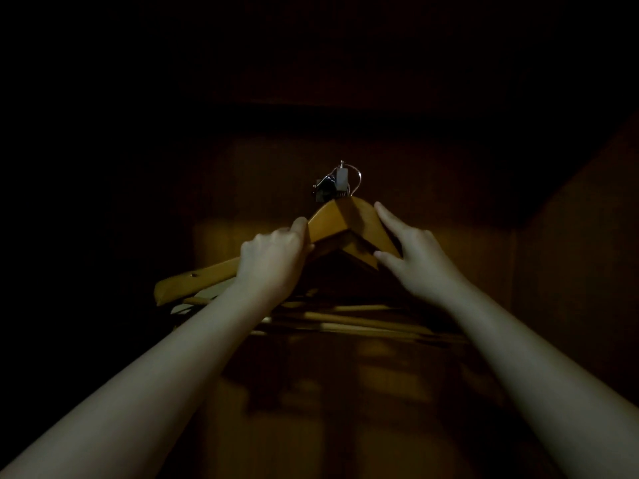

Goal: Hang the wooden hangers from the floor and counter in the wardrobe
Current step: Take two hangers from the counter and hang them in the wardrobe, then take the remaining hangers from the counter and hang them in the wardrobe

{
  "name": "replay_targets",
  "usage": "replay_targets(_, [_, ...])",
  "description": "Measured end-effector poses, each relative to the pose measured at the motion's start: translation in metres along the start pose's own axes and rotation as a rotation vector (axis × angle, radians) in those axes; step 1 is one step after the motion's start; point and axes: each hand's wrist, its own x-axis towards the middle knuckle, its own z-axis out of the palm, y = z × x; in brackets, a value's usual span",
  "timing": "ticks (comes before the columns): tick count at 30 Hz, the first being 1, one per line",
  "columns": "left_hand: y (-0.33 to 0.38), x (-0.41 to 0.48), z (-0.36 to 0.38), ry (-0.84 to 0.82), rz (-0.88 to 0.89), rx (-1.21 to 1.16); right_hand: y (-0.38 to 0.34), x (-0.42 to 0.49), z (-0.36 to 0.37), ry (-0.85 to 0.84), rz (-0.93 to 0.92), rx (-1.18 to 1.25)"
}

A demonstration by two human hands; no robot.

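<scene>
Dim wardrobe (570,271) interior, both bare arms reaching up and in. Left hand (273,257) is closed on the left arm of a wooden hanger (340,221), fingers wrapped over its top edge just left of the peak. Right hand (411,252) is not closed: forefinger laid flat along the right slope, thumb touching the underside edge, more a steadying touch than a hold. Just above both hands, at the hanger's peak, the metal hook (354,178) curls beside a small pale fitting with dark hardware; whether the hook is already seated on it I cannot tell, too dark. My judgement: this is the seating step. To do it well, keep the left hold firm as the carrying point, use the right fingers only to level the hanger, and confirm the hook bears weight before letting go, loosening the right first, then the left. Releasing both at once risks a tilt or a drop onto what hangs below. As for contents: beneath the hands, inside the wardrobe, more hangers (349,321) show as a cluster of pale crossbars, close together, count unclear. Below them the back panel looks bare, with only faint reflections. The rail itself is lost in shadow.
</scene>
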Motion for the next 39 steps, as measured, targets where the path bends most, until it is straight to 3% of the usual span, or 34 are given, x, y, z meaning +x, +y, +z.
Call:
replay_targets(4, [-0.01,-0.02,0.009,-0.028,-0.024,-0.037,-0.003,-0.007,0.017,-0.017,-0.022,-0.036])
replay_targets(10, [-0.011,-0.025,0.02,0.057,-0.069,-0.037,-0.005,-0.018,0.033,0.063,-0.015,-0.135])
replay_targets(15, [-0.006,-0.036,0.026,-0.011,-0.114,-0.077,-0.004,-0.032,0.041,0.063,0.028,-0.263])
replay_targets(19, [-0.002,-0.07,0.035,0.083,-0.007,-0.138,-0.008,-0.062,0.043,0.143,0.002,-0.317])
replay_targets(22, [0.01,-0.103,0.04,0.052,0.096,-0.241,-0.012,-0.095,0.047,0.138,0.002,-0.312])
replay_targets(26, [0.036,-0.15,0.044,-0.078,0.291,-0.375,-0.011,-0.153,0.056,0.113,0.074,-0.291])
replay_targets(30, [0.069,-0.197,0.048,-0.328,0.413,-0.513,0.001,-0.228,0.061,0.053,0.214,-0.268])
replay_targets(39, [0.163,-0.318,0.068,-0.858,0.626,-0.72,0.02,-0.421,0.046,-0.365,0.716,-0.287])
